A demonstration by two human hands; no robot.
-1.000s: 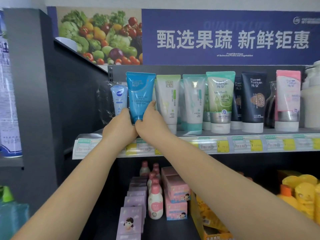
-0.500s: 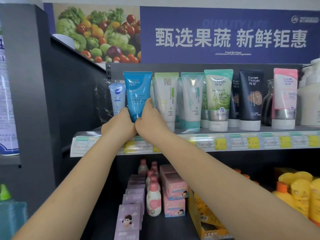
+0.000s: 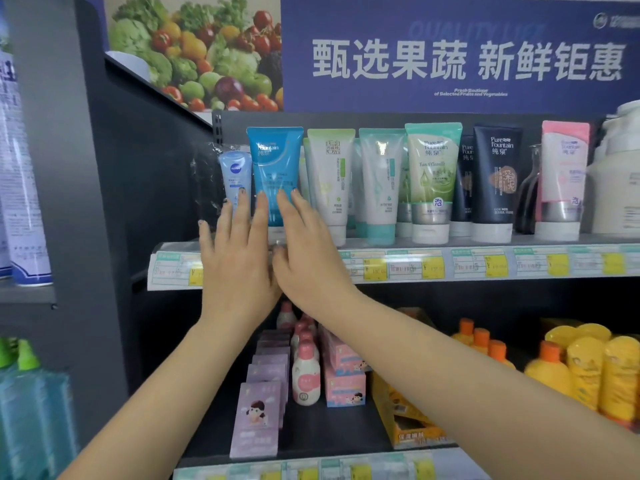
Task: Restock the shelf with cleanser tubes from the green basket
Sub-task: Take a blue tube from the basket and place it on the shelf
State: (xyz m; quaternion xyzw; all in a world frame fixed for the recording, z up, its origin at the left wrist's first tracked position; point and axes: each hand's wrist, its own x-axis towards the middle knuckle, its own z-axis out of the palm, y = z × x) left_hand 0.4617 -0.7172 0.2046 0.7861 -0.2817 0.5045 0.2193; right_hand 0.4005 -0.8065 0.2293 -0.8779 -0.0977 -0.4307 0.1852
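Note:
A blue cleanser tube [image 3: 275,161] stands upright, cap down, near the left end of the upper shelf [image 3: 485,242]. My left hand [image 3: 235,258] and my right hand [image 3: 304,251] are spread flat in front of its lower part, fingers apart, fingertips resting on or just before the tube. Neither hand holds anything. A small pale blue tube [image 3: 234,174] stands to its left. To its right stand white-green tubes [image 3: 330,174], a green tube [image 3: 431,174], a dark tube [image 3: 495,174] and a pink tube [image 3: 562,168]. The green basket is out of view.
A dark side panel [image 3: 145,188] closes the shelf's left end. Price labels [image 3: 429,266] line the shelf edge. Below stand purple boxes [image 3: 258,417], pink bottles [image 3: 304,372] and yellow bottles [image 3: 595,368]. White jugs [image 3: 620,174] sit at far right.
Both hands were clasped around the base of the blue tube. They have let go, opened flat and drawn slightly back. The tube stays standing on the shelf.

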